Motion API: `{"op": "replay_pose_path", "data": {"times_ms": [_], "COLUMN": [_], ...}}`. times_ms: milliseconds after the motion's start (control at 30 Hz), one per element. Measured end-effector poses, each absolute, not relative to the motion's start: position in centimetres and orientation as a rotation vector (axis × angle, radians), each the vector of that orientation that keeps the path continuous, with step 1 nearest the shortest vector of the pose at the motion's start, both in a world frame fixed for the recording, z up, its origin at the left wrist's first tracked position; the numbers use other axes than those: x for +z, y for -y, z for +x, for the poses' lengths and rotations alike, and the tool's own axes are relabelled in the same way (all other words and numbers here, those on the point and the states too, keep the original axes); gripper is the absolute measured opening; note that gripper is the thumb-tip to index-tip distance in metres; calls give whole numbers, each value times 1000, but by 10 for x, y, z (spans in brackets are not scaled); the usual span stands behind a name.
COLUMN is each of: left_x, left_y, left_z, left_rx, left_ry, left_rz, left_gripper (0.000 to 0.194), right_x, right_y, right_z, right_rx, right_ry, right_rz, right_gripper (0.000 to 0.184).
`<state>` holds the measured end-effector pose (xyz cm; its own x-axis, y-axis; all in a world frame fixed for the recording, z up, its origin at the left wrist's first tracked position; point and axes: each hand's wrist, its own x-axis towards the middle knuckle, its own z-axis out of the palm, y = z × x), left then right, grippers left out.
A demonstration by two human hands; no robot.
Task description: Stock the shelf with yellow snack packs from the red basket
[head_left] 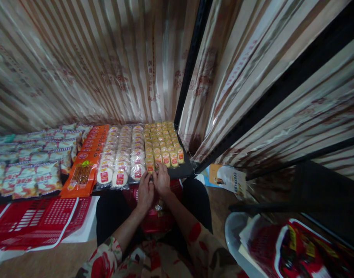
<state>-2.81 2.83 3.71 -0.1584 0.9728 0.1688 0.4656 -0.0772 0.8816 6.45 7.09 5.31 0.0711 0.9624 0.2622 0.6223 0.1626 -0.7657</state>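
My left hand (146, 192) and my right hand (162, 180) meet at the front edge of a black shelf (181, 172). Their fingers are bent and drawn together around the near end of the leftmost row of small yellow-wrapped snacks (150, 164), partly covering the front one. More such packets stand in tight rows to the right, each with a red label. Left of them are rows of round white crackers (119, 177) in clear wrappers. Under my forearms, in a red basket (156, 224) between my knees, some small shiny packets are only dimly visible.
Orange snack bags (80, 175) and white-blue snack bags (48, 177) fill the shelf's left side. A red basket (46, 220) is below them. Striped curtain (121, 65) and black posts (191, 61) rise behind. At right are a leaflet (226, 177) and a pale tub (233, 231) with packages.
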Motion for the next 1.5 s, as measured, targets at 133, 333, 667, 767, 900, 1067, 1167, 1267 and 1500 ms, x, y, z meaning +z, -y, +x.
{"op": "replay_pose_path", "data": {"times_ms": [133,333,667,767,900,1067,1167,1267,1500], "left_x": [36,36,41,42,39,32,31,31,13], "left_y": [-28,-28,-27,-26,-23,-18,-12,-5,14], "left_z": [-29,-29,-28,-29,-29,-28,-27,-25,-19], "left_rx": [1221,1216,1161,1150,1180,1168,1146,1110,831], "left_ry": [-1650,-1661,-1667,-1668,-1653,-1662,-1634,-1598,-1578], "left_rz": [1578,1610,1680,1710,1752,1805,1853,1872,1778], "left_gripper": [35,35,36,36,36,34,33,33,37], "right_x": [50,44,40,39,38,29,24,18,-17], "right_y": [-68,-64,-65,-61,-52,-40,-35,-28,2], "right_z": [65,66,68,68,67,68,69,72,78], "right_rx": [522,444,445,435,421,400,388,395,444], "right_ry": [1621,1730,1785,1746,1707,1697,1696,1705,1690], "right_rz": [-1515,-1475,-1467,-1444,-1412,-1374,-1354,-1334,-1553], "right_gripper": [40,36,42,43,41,37,34,33,28]}}
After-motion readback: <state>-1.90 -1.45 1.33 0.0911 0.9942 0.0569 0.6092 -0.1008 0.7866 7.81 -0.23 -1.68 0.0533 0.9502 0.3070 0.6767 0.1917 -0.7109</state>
